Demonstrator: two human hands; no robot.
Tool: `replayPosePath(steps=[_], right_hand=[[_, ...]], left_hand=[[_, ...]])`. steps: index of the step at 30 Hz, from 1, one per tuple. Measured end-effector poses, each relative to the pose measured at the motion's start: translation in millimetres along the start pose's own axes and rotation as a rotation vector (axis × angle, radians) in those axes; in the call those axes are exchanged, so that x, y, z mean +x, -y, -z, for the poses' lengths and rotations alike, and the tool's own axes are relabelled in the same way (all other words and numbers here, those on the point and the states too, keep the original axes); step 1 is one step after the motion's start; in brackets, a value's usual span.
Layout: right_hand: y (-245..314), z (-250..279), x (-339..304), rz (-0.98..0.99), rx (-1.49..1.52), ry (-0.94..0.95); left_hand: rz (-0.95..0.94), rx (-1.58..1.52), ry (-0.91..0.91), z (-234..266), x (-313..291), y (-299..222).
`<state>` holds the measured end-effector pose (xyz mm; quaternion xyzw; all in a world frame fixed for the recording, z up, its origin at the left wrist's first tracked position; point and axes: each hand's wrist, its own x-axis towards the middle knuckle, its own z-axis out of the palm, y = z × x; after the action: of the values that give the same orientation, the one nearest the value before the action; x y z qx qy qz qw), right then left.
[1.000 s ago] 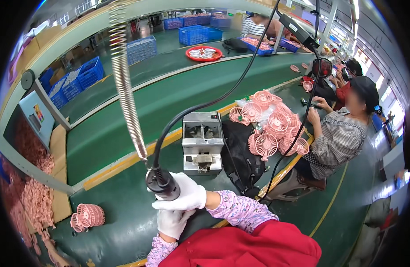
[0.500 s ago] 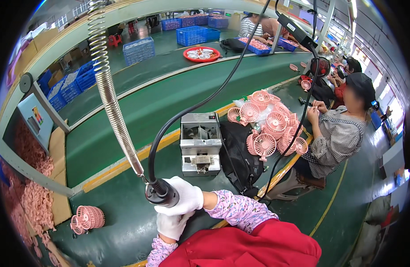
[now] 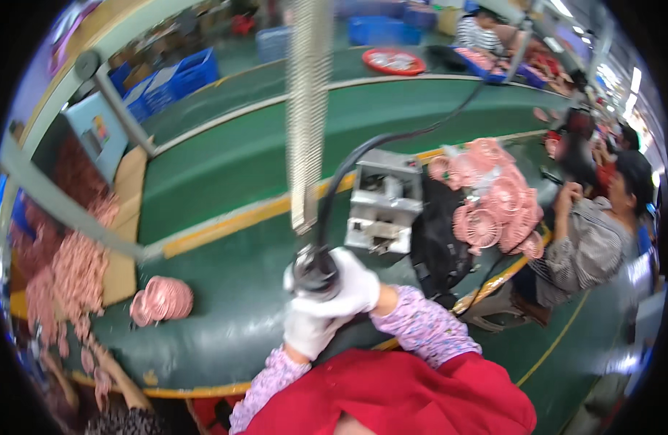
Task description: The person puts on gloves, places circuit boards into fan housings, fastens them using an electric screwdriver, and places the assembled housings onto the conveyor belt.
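- As the gloved right hand (image 3: pixel 354 284) wraps around the black tool (image 3: pixel 316 274), only the tool's rounded upper end shows, dark, a little shiny and softened by blur; its lower part is hidden.
- The tool stands roughly upright over the near side of the green worktop (image 3: pixel 232 315), to the left of the silver metal box (image 3: pixel 384 201) and closer to the person.
- A thick black cable (image 3: pixel 354 154) rises from the tool and curves off to the upper right. Above hangs a pale metal coil spring (image 3: pixel 308 109), its lower end close to the tool; blur hides how they join.
- The gloved left hand (image 3: pixel 310 333) sits just below the right one, touching it. Its fingers are covered, so whether it grasps anything cannot be told.
- The metal box has an open upper compartment with dark and greyish parts inside, too blurred to name, and a lower step bearing a small metal block.
- Across the belt, a round red tray (image 3: pixel 393 73) holds whitish pieces.
- Further right, a shallow blue tray (image 3: pixel 481 70) carries pink pieces.
- Blue crates (image 3: pixel 197 71) stand at the upper left, their contents unclear.
- Pink fan-shaped parts (image 3: pixel 497 199) lie heaped beside a black bag (image 3: pixel 439 235), right of the metal box.
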<state>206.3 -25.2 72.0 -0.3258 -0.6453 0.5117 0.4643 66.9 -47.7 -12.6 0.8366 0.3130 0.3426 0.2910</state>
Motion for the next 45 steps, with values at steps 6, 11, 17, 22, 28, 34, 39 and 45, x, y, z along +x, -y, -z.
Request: replayPosePath(steps=[6,11,17,22,28,34,39,45], right_hand=[[-4,3,-2,-0.024,0.066,-0.003],[-3,0,-1,0.021,0.018,-0.045],[-1,1,-4,-0.034,0.038,-0.012],[3,-5,-6,0.081,-0.029,-0.060],[-4,-7,-9,0.086,-0.077,-0.127],[-8,10,-4,0.057,0.122,0.112],[-4,2,-1,0.040,0.124,0.027],[3,-14,-10,0.002,-0.107,-0.265]], left_hand=[[0.010,0.029,0.034,0,3,0],[-0.004,-0.001,0.021,2,2,-2],[-0.017,0.025,-0.023,0,0,-1],[-0.032,0.035,-0.109,1,-4,-1],[-0.031,0.007,-0.114,4,3,-6],[0.015,0.032,-0.028,-1,-1,0],[0.079,-0.127,-0.002,4,0,-4],[-0.031,0.066,-0.093,-5,-8,11]])
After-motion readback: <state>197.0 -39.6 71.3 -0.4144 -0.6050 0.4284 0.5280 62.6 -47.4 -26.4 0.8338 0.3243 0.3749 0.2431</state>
